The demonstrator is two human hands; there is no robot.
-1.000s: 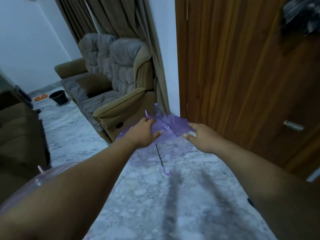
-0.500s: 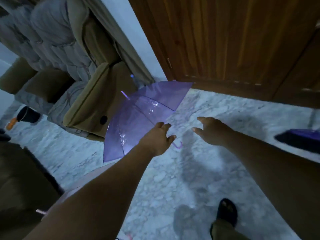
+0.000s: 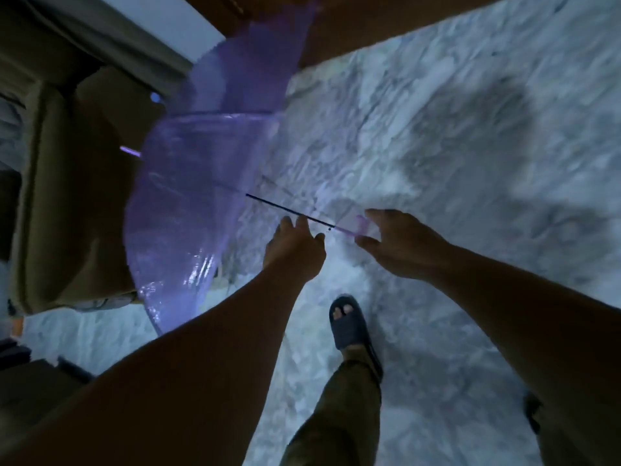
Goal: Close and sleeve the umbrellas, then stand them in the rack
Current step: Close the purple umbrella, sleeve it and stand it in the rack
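Two hands reach for the open umbrella on the floor.

The floor (image 3: 437, 129) holds the purple umbrella (image 3: 188, 203), tipped on its side by the sofa (image 3: 77, 196). Its stick (image 3: 285, 208) points out, easy to grab. Left hand (image 3: 292, 250) and right hand (image 3: 400, 247) spread open beside it, holding nothing yet.

A white marble floor (image 3: 437, 129) with grey veins fills most of the view. At nine o'clock stands a tan armchair (image 3: 67, 196), its padded arm facing in. At twelve o'clock a brown wooden door (image 3: 353, 25) meets the floor, with a strip of pale wall (image 3: 174, 18) at eleven. At six o'clock, a foot in a dark sandal (image 3: 349, 326) rests on the marble below an olive trouser leg (image 3: 336, 415).
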